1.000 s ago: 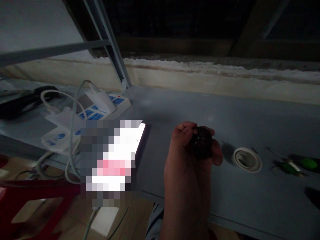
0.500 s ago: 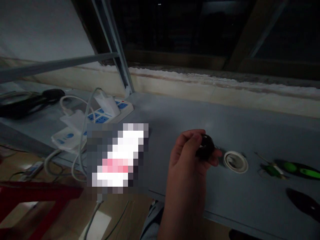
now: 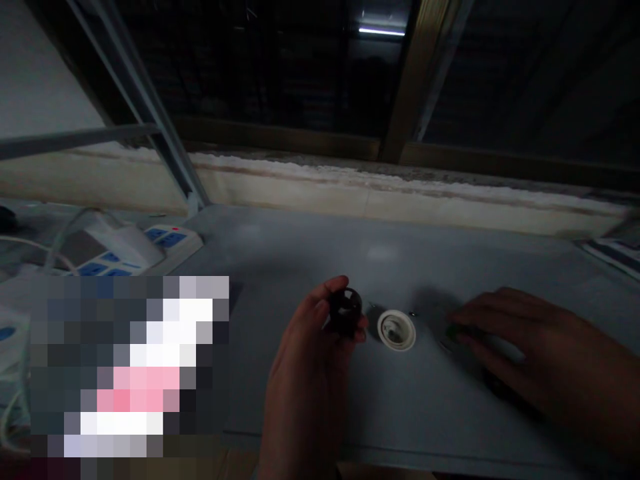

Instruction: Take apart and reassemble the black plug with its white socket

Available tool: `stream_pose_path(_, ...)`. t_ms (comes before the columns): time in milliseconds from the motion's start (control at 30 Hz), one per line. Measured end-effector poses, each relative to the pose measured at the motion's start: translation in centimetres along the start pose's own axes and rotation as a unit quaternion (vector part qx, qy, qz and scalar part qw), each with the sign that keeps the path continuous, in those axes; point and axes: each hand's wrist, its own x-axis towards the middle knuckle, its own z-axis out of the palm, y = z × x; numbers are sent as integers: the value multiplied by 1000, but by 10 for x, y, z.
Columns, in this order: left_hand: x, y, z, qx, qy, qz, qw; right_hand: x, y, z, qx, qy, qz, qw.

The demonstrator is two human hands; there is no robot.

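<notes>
Head view: left hand (image 3: 311, 343) curls round a black part (image 3: 345, 323), right hand (image 3: 550, 343) pinches a blurred green piece (image 3: 454, 331).

- A dim indoor room with a plain work surface; whether it is a home or a small workshop cannot be told.
- A flat, smooth grey tabletop (image 3: 300, 253) with a grey metal upright post (image 3: 176, 157) at its back edge.
- A dark glass window (image 3: 280, 73) in a brownish frame (image 3: 407, 80), a bright light strip (image 3: 381, 31) showing in the pane.
- Pale tiles (image 3: 300, 190) below the window, edged with rough, crumbly white plaster.
- A white power strip (image 3: 191, 245) with blue sockets, a white block-shaped charger (image 3: 135, 240) plugged in.
</notes>
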Motion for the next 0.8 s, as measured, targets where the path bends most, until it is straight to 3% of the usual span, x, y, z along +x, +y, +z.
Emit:
stream_pose_path(167, -1, 4, 1, 3, -30, -30, 999, 48, -14, 12, 23, -65, 8, 998)
stream_pose_path(367, -8, 9, 3, 1, -28, -30, 999, 55, -19, 19, 11, -90, 67, 994)
stream_pose_path(533, -9, 5, -3, 0, -29, -19, 999, 70, -23, 13, 20, -149, 130, 980)
stream_pose_path(800, -11, 4, -4, 102, -7, 6, 995, 79, -14, 11, 3, -148, 109, 983)
